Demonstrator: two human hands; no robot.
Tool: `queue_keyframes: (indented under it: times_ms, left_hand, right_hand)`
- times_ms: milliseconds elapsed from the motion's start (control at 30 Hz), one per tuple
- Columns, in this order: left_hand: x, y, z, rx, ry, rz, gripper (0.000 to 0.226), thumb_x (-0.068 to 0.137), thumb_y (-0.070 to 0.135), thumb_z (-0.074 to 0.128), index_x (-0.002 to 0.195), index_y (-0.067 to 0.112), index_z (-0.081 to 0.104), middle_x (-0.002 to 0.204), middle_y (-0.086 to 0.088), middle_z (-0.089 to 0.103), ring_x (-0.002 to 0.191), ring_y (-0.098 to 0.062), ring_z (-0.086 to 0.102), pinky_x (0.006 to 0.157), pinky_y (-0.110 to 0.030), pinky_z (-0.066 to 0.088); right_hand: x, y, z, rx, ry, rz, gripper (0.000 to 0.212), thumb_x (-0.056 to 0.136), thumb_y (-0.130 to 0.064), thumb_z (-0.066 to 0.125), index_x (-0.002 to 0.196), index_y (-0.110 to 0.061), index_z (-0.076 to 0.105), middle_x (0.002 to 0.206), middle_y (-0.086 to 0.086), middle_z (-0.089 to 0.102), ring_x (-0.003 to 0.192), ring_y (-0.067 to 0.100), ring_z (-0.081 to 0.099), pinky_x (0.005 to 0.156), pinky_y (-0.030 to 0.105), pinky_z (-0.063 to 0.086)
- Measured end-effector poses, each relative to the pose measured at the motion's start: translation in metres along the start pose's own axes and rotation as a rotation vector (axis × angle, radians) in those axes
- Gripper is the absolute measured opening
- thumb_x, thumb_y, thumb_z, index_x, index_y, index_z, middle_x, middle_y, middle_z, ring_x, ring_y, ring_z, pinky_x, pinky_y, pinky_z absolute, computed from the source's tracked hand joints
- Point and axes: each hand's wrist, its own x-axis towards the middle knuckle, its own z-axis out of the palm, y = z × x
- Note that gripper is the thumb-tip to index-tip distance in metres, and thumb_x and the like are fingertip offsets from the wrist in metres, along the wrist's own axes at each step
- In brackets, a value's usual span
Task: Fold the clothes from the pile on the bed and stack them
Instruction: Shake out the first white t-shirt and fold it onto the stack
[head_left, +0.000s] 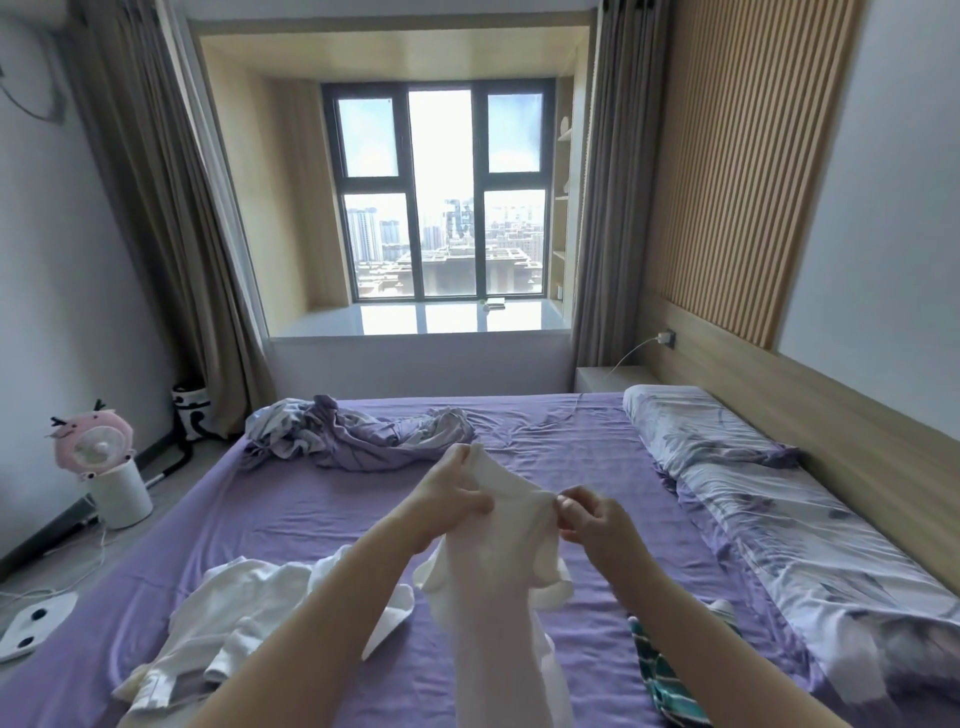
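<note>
A thin white garment (498, 587) hangs in the air over the purple bed (311, 514), its lower part dropping out of view at the bottom. My left hand (449, 493) pinches its upper left edge, and my right hand (592, 514) pinches its upper right edge, both raised in front of me. A loose pile of white clothes (234, 618) lies on the bed at the lower left. A green and white striped garment (670, 675) lies at the lower right, partly hidden by my right forearm.
A crumpled purple and floral sheet (353, 431) lies at the far side of the bed. Floral pillows (769, 499) run along the right, by the wooden headboard. On the floor to the left stand a pink fan (96, 447) and a white bin (122, 493).
</note>
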Motion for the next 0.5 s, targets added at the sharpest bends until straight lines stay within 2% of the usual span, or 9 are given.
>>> queue_keyframes:
  times_ms: [33, 100, 167, 233, 267, 333, 367, 433, 500]
  left_hand:
    - [0.002, -0.002, -0.002, 0.068, 0.030, 0.005, 0.043, 0.077, -0.001, 0.065, 0.113, 0.015, 0.049, 0.097, -0.011, 0.057, 0.079, -0.018, 0.055, 0.076, -0.040, 0.053]
    - [0.005, -0.006, -0.005, 0.262, 0.115, 0.013, 0.045, 0.078, 0.010, 0.071, 0.117, 0.011, 0.048, 0.099, -0.008, 0.057, 0.080, -0.016, 0.055, 0.072, -0.031, 0.050]
    - [0.008, -0.009, -0.005, 0.313, 0.177, 0.059, 0.070, 0.077, 0.027, 0.077, 0.133, 0.013, 0.039, 0.110, -0.004, 0.052, 0.096, -0.015, 0.053, 0.081, -0.021, 0.045]
    - [0.008, -0.009, -0.004, 0.243, 0.073, 0.153, 0.096, 0.070, 0.040, 0.081, 0.146, 0.024, 0.025, 0.127, 0.005, 0.037, 0.119, -0.008, 0.040, 0.100, -0.020, 0.033]
    - [0.007, -0.008, -0.001, 0.278, -0.018, 0.204, 0.100, 0.067, 0.043, 0.082, 0.147, 0.030, 0.024, 0.129, 0.011, 0.032, 0.123, -0.003, 0.033, 0.104, -0.020, 0.027]
    - [0.010, -0.009, 0.007, 0.415, -0.094, 0.295, 0.076, 0.070, 0.038, 0.082, 0.136, 0.029, 0.046, 0.121, 0.015, 0.044, 0.114, 0.001, 0.042, 0.104, -0.022, 0.033]
    - [0.012, -0.010, 0.009, 0.439, -0.049, 0.325, 0.048, 0.074, 0.032, 0.079, 0.118, 0.026, 0.062, 0.106, 0.016, 0.056, 0.100, 0.003, 0.050, 0.096, -0.024, 0.040]
    - [0.015, -0.007, 0.010, 0.379, 0.045, 0.339, 0.006, 0.082, 0.024, 0.072, 0.086, 0.027, 0.070, 0.078, 0.017, 0.062, 0.074, 0.007, 0.052, 0.078, -0.021, 0.041]
    - [0.018, -0.006, 0.007, 0.352, 0.083, 0.339, 0.005, 0.086, 0.023, 0.066, 0.086, 0.026, 0.071, 0.075, 0.015, 0.062, 0.070, 0.006, 0.051, 0.070, -0.014, 0.038]
  right_hand:
    - [0.003, -0.003, -0.002, -0.048, 0.016, -0.024, 0.020, 0.093, -0.005, 0.048, 0.078, -0.012, 0.058, 0.070, 0.005, 0.060, 0.071, 0.021, 0.056, 0.075, 0.039, 0.050]
    - [0.009, -0.009, -0.006, -0.208, 0.040, -0.115, 0.015, 0.095, -0.010, 0.046, 0.083, -0.015, 0.054, 0.069, -0.001, 0.057, 0.066, 0.015, 0.053, 0.069, 0.025, 0.046]
    - [0.012, -0.015, -0.006, -0.283, 0.055, -0.202, 0.012, 0.096, -0.014, 0.048, 0.085, -0.018, 0.053, 0.069, -0.009, 0.055, 0.063, 0.003, 0.051, 0.060, 0.011, 0.038]
    - [0.014, -0.018, -0.004, -0.253, 0.031, -0.213, 0.013, 0.096, -0.016, 0.048, 0.086, -0.021, 0.054, 0.071, -0.009, 0.056, 0.064, 0.001, 0.050, 0.059, 0.009, 0.037]
    - [0.015, -0.020, -0.003, -0.234, 0.012, -0.204, 0.013, 0.096, -0.017, 0.047, 0.087, -0.022, 0.054, 0.072, -0.008, 0.057, 0.064, 0.003, 0.049, 0.059, 0.010, 0.037]
    - [0.017, -0.021, -0.001, -0.240, -0.016, -0.200, 0.013, 0.096, -0.018, 0.047, 0.088, -0.023, 0.055, 0.074, -0.006, 0.058, 0.063, 0.002, 0.048, 0.057, 0.010, 0.036]
    - [0.018, -0.022, 0.000, -0.253, -0.029, -0.207, 0.012, 0.096, -0.019, 0.048, 0.088, -0.025, 0.055, 0.075, -0.007, 0.058, 0.063, 0.001, 0.049, 0.057, 0.009, 0.036]
    - [0.015, -0.019, 0.000, -0.229, -0.094, -0.195, 0.008, 0.092, -0.022, 0.056, 0.092, -0.030, 0.054, 0.078, -0.007, 0.062, 0.063, -0.002, 0.052, 0.059, 0.011, 0.039]
    - [0.011, -0.011, -0.004, -0.200, -0.246, -0.186, 0.037, 0.082, -0.023, 0.071, 0.108, -0.033, 0.046, 0.096, -0.003, 0.063, 0.078, 0.003, 0.058, 0.069, 0.015, 0.046]
